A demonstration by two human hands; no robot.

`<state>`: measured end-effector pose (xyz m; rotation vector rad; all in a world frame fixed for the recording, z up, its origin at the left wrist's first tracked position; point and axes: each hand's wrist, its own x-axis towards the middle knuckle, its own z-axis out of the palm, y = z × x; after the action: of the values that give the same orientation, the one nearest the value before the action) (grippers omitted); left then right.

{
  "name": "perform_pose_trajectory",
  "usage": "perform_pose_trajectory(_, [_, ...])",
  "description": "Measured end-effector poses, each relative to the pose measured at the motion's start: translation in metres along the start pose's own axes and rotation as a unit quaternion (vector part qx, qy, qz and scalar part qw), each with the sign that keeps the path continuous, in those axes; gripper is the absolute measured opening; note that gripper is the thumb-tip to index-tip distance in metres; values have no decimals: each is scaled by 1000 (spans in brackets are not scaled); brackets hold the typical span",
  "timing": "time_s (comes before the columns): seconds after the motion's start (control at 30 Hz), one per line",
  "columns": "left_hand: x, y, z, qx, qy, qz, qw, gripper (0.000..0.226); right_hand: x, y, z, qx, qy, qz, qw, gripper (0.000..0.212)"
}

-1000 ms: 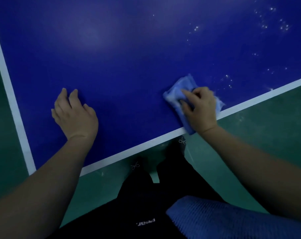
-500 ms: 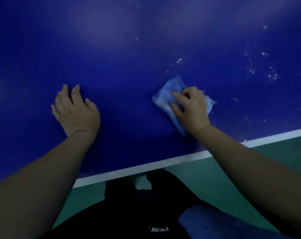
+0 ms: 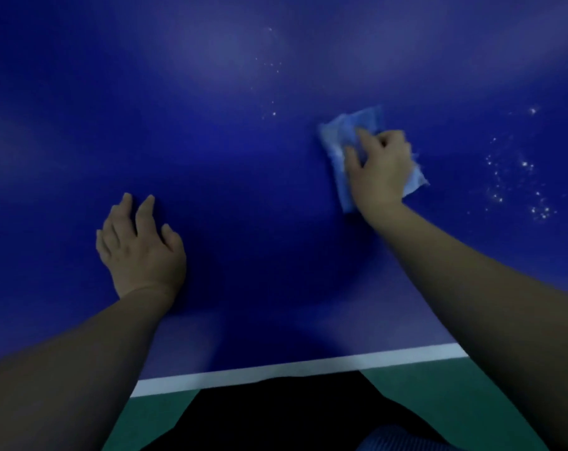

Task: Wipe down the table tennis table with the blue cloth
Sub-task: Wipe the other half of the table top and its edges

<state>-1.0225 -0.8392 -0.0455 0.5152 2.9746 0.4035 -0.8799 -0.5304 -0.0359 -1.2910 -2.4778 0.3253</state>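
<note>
The dark blue table tennis table (image 3: 243,151) fills most of the head view. A light blue cloth (image 3: 338,138) lies flat on it at centre right. My right hand (image 3: 378,170) sits on top of the cloth with bent fingers gripping it and covers its near half. My left hand (image 3: 139,245) rests flat on the table to the lower left, fingers spread, holding nothing.
White specks (image 3: 517,183) dot the surface right of the cloth, and a fainter patch of specks (image 3: 271,89) lies farther back. The table's white edge line (image 3: 276,369) runs along the near side, with green floor (image 3: 439,392) and my dark clothing below it.
My right hand has slid the cloth away from the near white edge line, farther onto the table and to the right. My left hand has stayed flat on the surface.
</note>
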Motion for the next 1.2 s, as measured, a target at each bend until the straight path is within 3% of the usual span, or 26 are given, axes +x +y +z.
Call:
perform_pose_trajectory(0.07, [1, 0, 0, 3, -7, -3, 1000, 50, 13, -11, 2, -24, 9, 84, 996, 37])
perform_pose_trajectory(0.1, [1, 0, -1, 4, -12, -7, 1000, 51, 7, -25, 4, -18, -3, 53, 998, 36])
perform_pose_trajectory(0.17, [1, 1, -1, 2, -23, -17, 1000, 51, -23, -53, 8, 42, -62, -119, 990, 33])
perform_pose_trajectory(0.2, [2, 1, -1, 1, -27, -22, 999, 51, -41, -60, 9, 71, -100, -217, 969, 31])
perform_pose_trajectory(0.27, [2, 0, -2, 0, -32, -26, 999, 52, -53, -56, 5, 84, -146, -316, 934, 30])
perform_pose_trajectory(0.33, [1, -1, -3, -2, -34, -29, 999, 52, -28, -41, 5, 67, -118, -261, 956, 31])
perform_pose_trajectory(0.4, [0, -1, -2, 1, -33, -26, 999, 51, 12, -29, 11, 12, -54, -127, 990, 35])
perform_pose_trajectory(0.47, [1, 0, -2, 3, -30, -17, 999, 51, 51, -28, 19, -15, -10, 5, 1000, 37])
perform_pose_trajectory(0.53, [2, 0, -1, 3, -32, -14, 999, 51, 62, -48, 28, -18, -1, 60, 998, 36])
perform_pose_trajectory(0.6, [1, -1, -1, 3, -33, -15, 999, 54, 41, -75, 34, 14, -30, -36, 999, 34])
perform_pose_trajectory(0.67, [1, 0, -2, 1, -30, -17, 999, 58, 7, -90, 35, 63, -92, -217, 970, 32])
perform_pose_trajectory(0.73, [1, 1, -2, 1, -28, -17, 999, 58, 7, -80, 31, 78, -114, -298, 945, 31])
perform_pose_trajectory(0.77, [1, 0, -1, 0, -27, -17, 1000, 58, 20, -73, 31, 68, -96, -265, 957, 31])
perform_pose_trajectory(0.83, [1, 0, 0, 2, -23, -16, 1000, 58, 60, -59, 36, 16, -31, -121, 992, 35])
perform_pose_trajectory(0.9, [1, -1, 0, 6, -23, -13, 1000, 57, 103, -53, 43, -33, 11, 13, 999, 38])
perform_pose_trajectory(0.97, [1, -1, 0, 7, -27, -16, 999, 57, 123, -69, 50, -36, 9, 56, 998, 38])
perform_pose_trajectory(1.03, [1, 0, -2, 6, -35, -21, 999, 58, 110, -94, 56, -19, -26, -19, 999, 38])
perform_pose_trajectory(1.13, [1, 2, -5, 7, -44, -23, 999, 60, 54, -108, 57, 68, -82, -215, 971, 34])
perform_pose_trajectory(1.2, [1, 3, -5, 11, -48, -26, 998, 61, 54, -95, 55, 76, -71, -211, 972, 33])
